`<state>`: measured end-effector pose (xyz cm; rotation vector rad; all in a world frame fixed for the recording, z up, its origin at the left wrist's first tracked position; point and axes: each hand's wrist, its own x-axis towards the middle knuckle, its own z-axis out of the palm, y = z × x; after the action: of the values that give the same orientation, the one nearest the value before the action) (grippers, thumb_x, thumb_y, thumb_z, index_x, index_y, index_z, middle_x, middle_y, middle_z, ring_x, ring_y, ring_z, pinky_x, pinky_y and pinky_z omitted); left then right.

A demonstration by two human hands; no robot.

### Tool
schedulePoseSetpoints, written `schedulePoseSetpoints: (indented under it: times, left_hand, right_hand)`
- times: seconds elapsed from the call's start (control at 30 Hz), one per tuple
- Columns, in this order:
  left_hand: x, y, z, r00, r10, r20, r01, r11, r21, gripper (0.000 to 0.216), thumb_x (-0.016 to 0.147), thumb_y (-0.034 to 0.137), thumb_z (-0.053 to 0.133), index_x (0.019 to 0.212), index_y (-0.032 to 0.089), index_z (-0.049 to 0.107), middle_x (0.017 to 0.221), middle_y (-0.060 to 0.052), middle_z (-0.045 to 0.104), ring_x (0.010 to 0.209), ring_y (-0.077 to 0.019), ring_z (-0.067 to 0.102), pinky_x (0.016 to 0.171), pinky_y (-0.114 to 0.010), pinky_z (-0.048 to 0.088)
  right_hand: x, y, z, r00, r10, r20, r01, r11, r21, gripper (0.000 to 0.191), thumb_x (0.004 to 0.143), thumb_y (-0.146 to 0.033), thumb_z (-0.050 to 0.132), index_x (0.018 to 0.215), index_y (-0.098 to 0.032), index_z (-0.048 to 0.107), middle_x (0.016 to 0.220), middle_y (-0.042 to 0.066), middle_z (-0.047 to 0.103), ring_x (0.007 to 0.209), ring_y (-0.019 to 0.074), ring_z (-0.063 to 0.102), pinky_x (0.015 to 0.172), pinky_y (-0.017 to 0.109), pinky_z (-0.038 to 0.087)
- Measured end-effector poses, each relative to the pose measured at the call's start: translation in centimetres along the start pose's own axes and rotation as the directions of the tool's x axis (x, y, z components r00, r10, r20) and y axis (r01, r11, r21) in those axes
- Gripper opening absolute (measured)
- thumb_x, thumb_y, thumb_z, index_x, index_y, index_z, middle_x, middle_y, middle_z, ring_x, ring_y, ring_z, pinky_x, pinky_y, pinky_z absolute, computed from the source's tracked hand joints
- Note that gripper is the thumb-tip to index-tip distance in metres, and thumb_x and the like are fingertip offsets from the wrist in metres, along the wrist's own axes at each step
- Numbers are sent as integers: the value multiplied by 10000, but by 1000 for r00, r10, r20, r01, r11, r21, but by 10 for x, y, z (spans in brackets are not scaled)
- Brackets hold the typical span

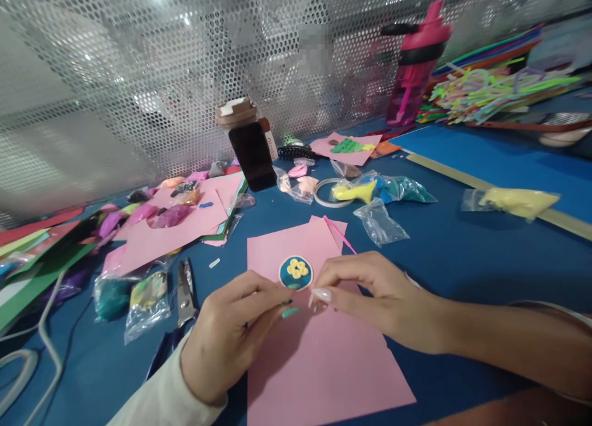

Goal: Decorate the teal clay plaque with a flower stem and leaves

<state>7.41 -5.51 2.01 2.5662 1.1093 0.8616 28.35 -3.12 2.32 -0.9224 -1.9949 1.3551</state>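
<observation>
A pink paper sheet (319,358) lies on the blue table in front of me. On it sits a round teal clay disc (296,272) with a yellow clay flower on top. My left hand (229,339) pinches a small teal clay piece (290,313) just below the disc. My right hand (370,293) is curled beside it, fingertips pressed together near the same piece, at the disc's right edge. A thin pink stick (339,234) lies on the paper behind my right hand.
Small pliers (185,290) and bagged clay (147,298) lie to the left. More bags of clay (518,202), a tape ring (329,192), a dark phone (252,156) leaning upright, a pink bottle (414,65), pipe cleaners (494,90) and paper stacks (37,253) surround a perforated metal wall.
</observation>
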Motion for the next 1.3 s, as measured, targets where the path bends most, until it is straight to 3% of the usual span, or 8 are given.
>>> schedulePoseSetpoints:
  times: [0.17,0.43,0.57,0.67,0.77,0.87,1.13,1.3]
  left_hand:
    - [3,0,-5,1000,-2,-1,2,1000,15,116,751,235,610,669,154,610,507,9,567,446,-71,498,439,-158,388]
    - [0,-4,-3,998,54,-28,-51,994,99,201,803,69,436,932,128,578,729,-64,623,659,-119,577,589,-212,459]
    - [1,-3,-1,994,90,-67,-85,994,74,221,795,50,469,968,136,576,776,-63,639,710,-119,590,632,-215,478]
    - [3,2,1,975,170,-140,-165,985,49,196,747,41,566,920,128,599,836,-72,638,773,-127,586,693,-233,483]
    - [4,9,4,962,219,-166,-217,976,29,196,738,58,594,922,122,607,900,-90,627,832,-144,576,724,-264,487]
    - [3,16,8,951,254,-176,-253,967,28,214,734,68,605,942,116,596,900,-84,628,843,-141,573,746,-270,488]
    - [7,20,12,961,236,-146,-231,972,54,338,710,210,661,1001,83,545,888,-95,631,829,-148,573,752,-271,494]
    - [5,19,16,948,277,-156,-277,961,25,213,783,177,572,972,79,558,844,-94,643,799,-146,580,721,-273,508]
  right_hand:
    - [0,1,-1,1000,-3,-5,3,1000,-16,181,814,-206,476,750,-139,631,725,26,625,687,124,550,639,246,419]
    - [1,2,1,1000,-2,7,3,1000,-6,188,817,-203,472,744,-130,628,728,29,616,679,118,539,620,238,412]
    - [2,1,2,999,44,21,-45,997,55,219,828,-272,483,786,-124,639,740,35,595,670,109,507,591,225,398]
    - [3,1,6,987,69,143,-100,969,226,285,835,-377,474,856,-140,632,731,13,545,628,80,464,537,195,378]
    - [4,3,12,968,39,249,-118,942,314,333,793,-431,519,673,-130,596,637,-19,449,560,60,423,487,180,353]
    - [4,3,15,977,-20,211,-45,953,298,367,752,-413,578,529,-130,511,559,-34,394,541,63,404,482,188,332]
    - [1,-5,9,987,-130,100,117,985,125,368,789,-337,559,492,-122,538,495,-26,457,485,56,408,457,191,309]
    - [0,-1,13,984,-11,177,-23,982,190,401,744,-458,569,555,-106,604,488,-13,484,471,69,441,433,187,333]
